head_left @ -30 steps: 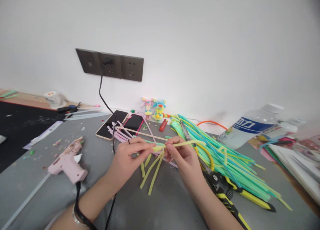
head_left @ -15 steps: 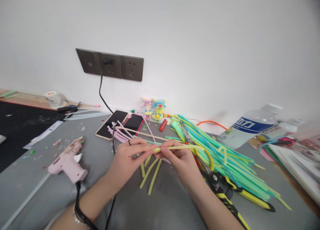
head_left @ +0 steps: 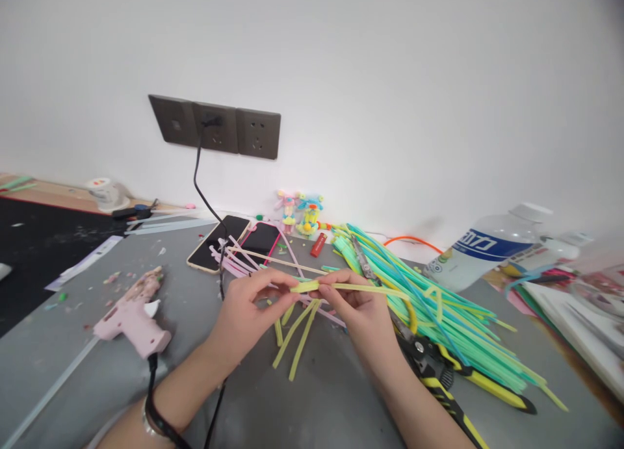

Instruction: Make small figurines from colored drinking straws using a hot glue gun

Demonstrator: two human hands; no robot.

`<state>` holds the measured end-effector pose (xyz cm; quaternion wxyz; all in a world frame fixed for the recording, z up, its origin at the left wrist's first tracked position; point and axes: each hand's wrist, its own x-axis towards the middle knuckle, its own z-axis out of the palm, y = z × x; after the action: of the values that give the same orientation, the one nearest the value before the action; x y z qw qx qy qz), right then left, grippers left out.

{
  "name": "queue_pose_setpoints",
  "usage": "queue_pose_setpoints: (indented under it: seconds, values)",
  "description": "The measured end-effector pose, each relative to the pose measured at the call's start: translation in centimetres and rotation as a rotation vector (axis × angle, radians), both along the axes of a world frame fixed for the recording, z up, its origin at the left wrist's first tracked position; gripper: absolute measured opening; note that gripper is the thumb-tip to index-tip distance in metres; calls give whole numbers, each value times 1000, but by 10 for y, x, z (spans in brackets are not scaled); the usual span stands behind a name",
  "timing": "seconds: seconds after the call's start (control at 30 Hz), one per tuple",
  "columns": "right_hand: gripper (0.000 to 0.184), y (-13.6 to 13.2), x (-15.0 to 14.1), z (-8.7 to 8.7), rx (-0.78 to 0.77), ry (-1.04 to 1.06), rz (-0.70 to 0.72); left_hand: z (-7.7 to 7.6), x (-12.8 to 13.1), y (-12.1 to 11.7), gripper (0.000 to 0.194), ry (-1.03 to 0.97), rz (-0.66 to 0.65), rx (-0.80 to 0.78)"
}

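A white wall backs a grey surface. A long bundle of green, yellow and blue pipe cleaners lies on its right part. A dark socket panel of 3 plates is set in the wall; a black cord hangs from the middle plate. A clear bottle with a blue label is beyond the bundle. The left hand and right hand are close together above the surface, thumbs and forefingers grasping the same yellow pipe cleaner; its long end extends rightward past the right hand. Pliers with yellow and black handles lie beside the bundle, near the right forearm. A pink glue gun lies left of the hands. Behind the hands lie 2 phones. Farther back are 2 small figures, near a red block. Short yellow lengths show below the fingers.
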<state>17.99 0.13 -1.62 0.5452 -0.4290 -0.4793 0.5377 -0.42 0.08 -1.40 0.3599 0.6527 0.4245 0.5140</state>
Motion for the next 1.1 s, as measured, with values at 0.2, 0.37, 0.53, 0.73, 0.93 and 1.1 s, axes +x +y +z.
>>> queue_pose_setpoints:
  seconds: [0.2,0.37,0.53,0.73,0.93,1.1]
  values:
    - [23,-1,0,2,15,-30,-35,-1,-1,1,7,-12,-30,51]
    - [19,-1,-1,2,22,-16,-58,0,1,0,6,-32,-28,-24]
    - [19,0,1,1,46,-53,5,-2,0,-1,7,-26,-39,-14]
    - [17,1,-1,2,108,-52,-7,-3,0,1,6,-22,-48,41]
    - [16,1,-5,3,127,-21,2,-2,0,2,7,19,-47,124]
    - [12,1,-4,-1,149,-12,1,-2,0,2,8,54,-57,130]
